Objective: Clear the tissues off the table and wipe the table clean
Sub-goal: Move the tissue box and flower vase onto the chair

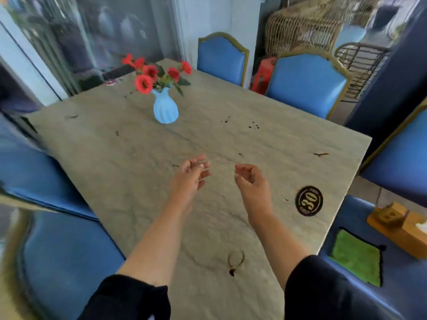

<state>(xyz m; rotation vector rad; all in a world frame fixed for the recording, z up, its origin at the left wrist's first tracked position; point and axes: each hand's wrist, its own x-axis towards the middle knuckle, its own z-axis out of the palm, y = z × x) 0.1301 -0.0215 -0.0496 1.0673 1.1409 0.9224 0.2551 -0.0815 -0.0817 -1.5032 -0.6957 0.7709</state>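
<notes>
My left hand (191, 174) and my right hand (251, 181) hover side by side over the middle of the beige stone table (138, 158). Both hold nothing and have loosely curled, parted fingers. Dark stains dot the tabletop: a ring-shaped mark (235, 262) near me and small specks (253, 125) farther out. A green cloth (357, 256) lies on the blue chair seat at my right. Beside it stands a wooden tissue box (402, 227) with white tissue showing. I see no loose tissues on the table.
A light blue vase (165, 109) with red flowers stands at the far left of the table. A black oval number plaque (309, 200) marked 30 sits near the right edge. Blue chairs (305, 88) surround the table; wicker chairs (300, 26) stand behind.
</notes>
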